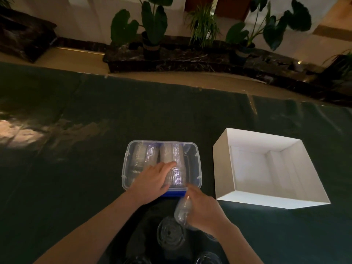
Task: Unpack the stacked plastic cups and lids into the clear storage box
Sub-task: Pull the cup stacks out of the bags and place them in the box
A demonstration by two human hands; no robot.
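Observation:
A clear storage box [198, 164] with a blue lid under it sits in the middle of the dark green table. Two stacks of clear plastic cups lie inside it: the left stack [144, 157] and the right stack [176, 161]. My left hand [154, 178] rests on the near end of the right stack, fingers stretched over it. My right hand [203, 208] is just in front of the box and holds a short stack of clear lids [182, 208]. More clear lids [170, 233] lie on the table near me.
An open white cardboard box [222, 168], with nothing in it, stands to the right of the storage box. Further clear lids [207, 258] show at the bottom edge. Potted plants [152, 25] line a dark ledge beyond the table's far edge.

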